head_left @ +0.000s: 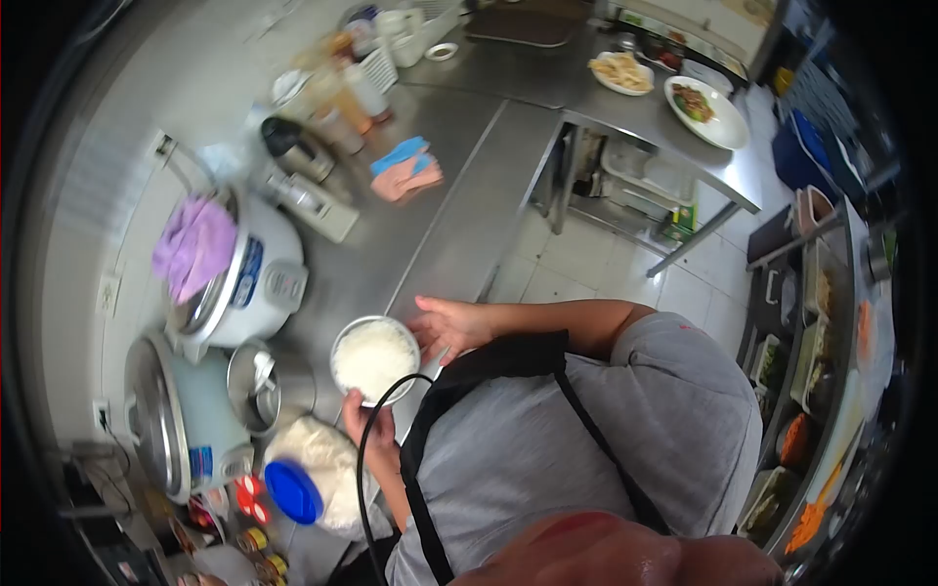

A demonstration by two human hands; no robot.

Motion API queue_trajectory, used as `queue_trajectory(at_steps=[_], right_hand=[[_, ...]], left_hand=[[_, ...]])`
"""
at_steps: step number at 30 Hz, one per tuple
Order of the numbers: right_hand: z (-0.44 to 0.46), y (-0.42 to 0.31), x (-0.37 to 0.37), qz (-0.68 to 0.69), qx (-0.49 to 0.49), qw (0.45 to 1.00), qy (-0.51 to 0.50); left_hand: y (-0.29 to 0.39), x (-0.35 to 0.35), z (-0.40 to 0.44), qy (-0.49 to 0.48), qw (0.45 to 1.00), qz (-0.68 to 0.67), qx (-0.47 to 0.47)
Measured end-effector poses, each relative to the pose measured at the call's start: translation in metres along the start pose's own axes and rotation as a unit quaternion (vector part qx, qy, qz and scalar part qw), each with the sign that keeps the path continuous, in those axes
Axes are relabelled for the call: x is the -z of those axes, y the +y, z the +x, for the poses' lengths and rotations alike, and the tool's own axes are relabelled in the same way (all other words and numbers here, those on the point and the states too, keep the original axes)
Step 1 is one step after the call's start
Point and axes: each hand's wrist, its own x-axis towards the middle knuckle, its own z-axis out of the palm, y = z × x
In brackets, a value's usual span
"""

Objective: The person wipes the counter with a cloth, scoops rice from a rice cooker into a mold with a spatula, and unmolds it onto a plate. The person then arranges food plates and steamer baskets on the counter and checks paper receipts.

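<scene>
Left of frame centre, we've got the bowl (371,319) of rice (374,361) between our left hand (371,420) at its lower rim, grip unclear, and our right hand (451,328) alongside, fingers spread

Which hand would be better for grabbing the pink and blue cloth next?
Probably the right hand. It's beside the white bowl, on the side nearer the cloth. The left hand is at the bowl's other edge, farther from the cloth.
</scene>
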Motion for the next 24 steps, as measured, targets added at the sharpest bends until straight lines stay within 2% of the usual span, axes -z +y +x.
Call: queue_trajectory(at_steps=[1, 2, 5, 8, 10, 13, 14, 17, 20, 24], right_hand=[[-0.020, -0.008, 0.006, 0.041, 0.004, 0.999, -0.024], [-0.046, -0.019, 0.010, 0.028, 0.036, 0.999, -0.012], [-0.104, -0.025, 0.051, 0.138, 0.140, 0.980, 0.015], [-0.169, -0.031, 0.087, 0.162, 0.248, 0.953, 0.059], [-0.205, -0.030, 0.105, 0.190, 0.315, 0.925, 0.097], [-0.258, -0.036, 0.127, 0.242, 0.406, 0.869, 0.147], [-0.278, -0.038, 0.137, 0.259, 0.432, 0.848, 0.162], [-0.331, -0.048, 0.170, 0.263, 0.535, 0.775, 0.211], [-0.391, -0.062, 0.206, 0.235, 0.579, 0.697, 0.353], [-0.463, -0.097, 0.250, 0.172, 0.616, 0.567, 0.518]], left_hand=[[-0.019, -0.022, 0.017, -0.035, 0.999, 0.002, 0.035], [-0.040, -0.042, 0.032, -0.055, 0.996, -0.003, 0.064], [-0.095, -0.114, 0.060, -0.125, 0.981, 0.034, 0.147], [-0.149, -0.166, 0.087, -0.197, 0.956, 0.069, 0.208], [-0.178, -0.214, 0.089, -0.234, 0.944, 0.095, 0.214], [-0.213, -0.259, 0.110, -0.422, 0.871, 0.168, 0.187], [-0.217, -0.278, 0.111, -0.438, 0.855, 0.211, 0.181], [-0.248, -0.294, 0.141, -0.434, 0.840, 0.192, 0.262], [-0.270, -0.309, 0.169, -0.403, 0.835, 0.196, 0.319], [-0.302, -0.327, 0.214, -0.397, 0.840, 0.177, 0.326]])
